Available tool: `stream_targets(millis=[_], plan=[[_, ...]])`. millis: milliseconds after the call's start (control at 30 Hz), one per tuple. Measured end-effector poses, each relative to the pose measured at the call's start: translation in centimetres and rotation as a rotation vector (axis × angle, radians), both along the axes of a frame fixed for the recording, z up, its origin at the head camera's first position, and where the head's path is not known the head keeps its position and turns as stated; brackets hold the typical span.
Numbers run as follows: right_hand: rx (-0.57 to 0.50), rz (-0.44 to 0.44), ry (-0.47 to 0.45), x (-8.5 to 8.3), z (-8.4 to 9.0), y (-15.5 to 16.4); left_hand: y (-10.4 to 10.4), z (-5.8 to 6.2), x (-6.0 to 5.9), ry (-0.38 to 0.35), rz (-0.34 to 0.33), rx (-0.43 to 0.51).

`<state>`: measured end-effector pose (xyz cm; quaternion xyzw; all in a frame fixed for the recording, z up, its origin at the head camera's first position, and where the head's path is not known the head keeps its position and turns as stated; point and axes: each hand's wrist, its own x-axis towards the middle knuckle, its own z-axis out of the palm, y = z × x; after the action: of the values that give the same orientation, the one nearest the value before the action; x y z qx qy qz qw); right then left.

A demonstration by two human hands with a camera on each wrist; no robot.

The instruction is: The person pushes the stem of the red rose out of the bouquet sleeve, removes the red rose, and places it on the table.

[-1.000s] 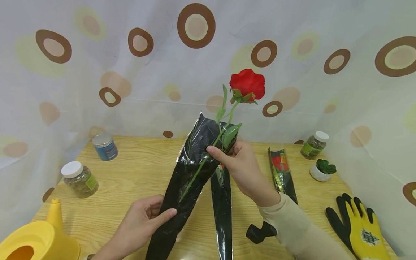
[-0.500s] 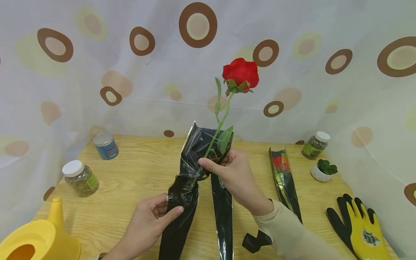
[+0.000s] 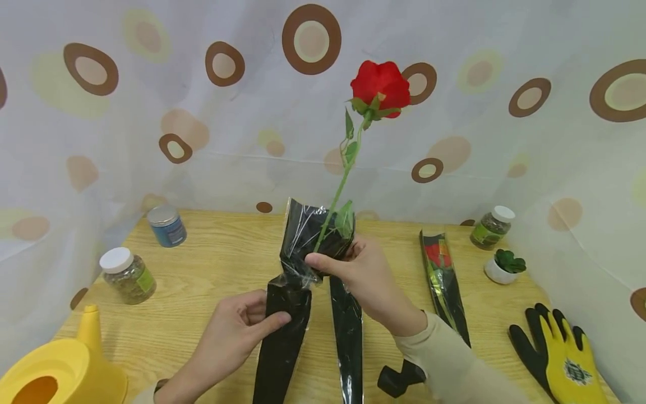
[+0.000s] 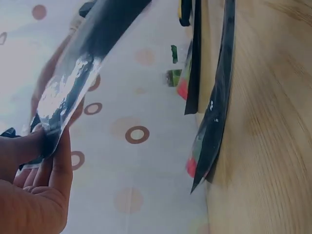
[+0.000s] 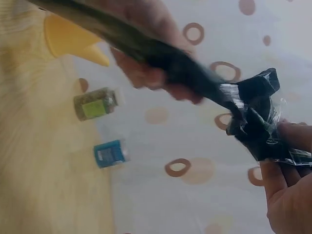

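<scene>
A red artificial rose [image 3: 381,90] stands up out of a black flower sleeve [image 3: 281,348] with a clear film front. Its green stem [image 3: 337,196] leans right, and its lower end is hidden in the sleeve. My left hand [image 3: 232,328] pinches the sleeve's lower part, thumb in front. At the crumpled upper part, my right hand [image 3: 370,278] grips the sleeve with the thumb across the film beside the stem. Between the two hands the sleeve is kinked; in the right wrist view this crumpled part [image 5: 253,117] shows close up.
Two more sleeved roses lie on the wooden table: a middle one [image 3: 347,336] and a right one [image 3: 444,280]. Around them are a yellow watering can [image 3: 101,370], jars [image 3: 128,278], a blue tin [image 3: 167,227], a small succulent [image 3: 504,266], a glove [image 3: 565,359] and a black object [image 3: 398,379].
The rose's bloom has risen, showing more stem above the sleeve. From nearly straight, the sleeve has buckled and crumpled between the hands. My left hand has moved slightly right and up.
</scene>
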<state>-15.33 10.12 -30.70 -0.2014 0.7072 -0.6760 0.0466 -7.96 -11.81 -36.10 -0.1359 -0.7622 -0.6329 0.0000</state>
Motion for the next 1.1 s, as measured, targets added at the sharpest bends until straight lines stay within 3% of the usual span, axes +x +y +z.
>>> stream_targets(millis=[167,333,533,700,933,1100], plan=[[-0.127,-0.043,-0.032,-0.7,1.5,1.3,-1.2,-0.7,0.3,-0.064,-0.047,-0.073],[-0.162,0.012,-0.024,-0.8,1.5,1.5,-2.4,-0.6,0.4,-0.177,-0.118,-0.118],[-0.067,0.059,-0.057,-0.2,0.6,0.3,-1.8,0.5,0.3,-0.137,-0.125,-0.067],[-0.011,0.080,-0.057,-0.1,0.4,0.3,-1.5,0.6,0.3,-0.109,-0.169,-0.019],[-0.167,0.030,-0.016,-1.4,2.2,1.5,-1.4,0.2,0.2,-0.078,-0.151,-0.128],[-0.153,-0.054,-0.003,-1.8,3.5,2.6,-1.5,0.0,0.0,-0.044,-0.143,-0.182]])
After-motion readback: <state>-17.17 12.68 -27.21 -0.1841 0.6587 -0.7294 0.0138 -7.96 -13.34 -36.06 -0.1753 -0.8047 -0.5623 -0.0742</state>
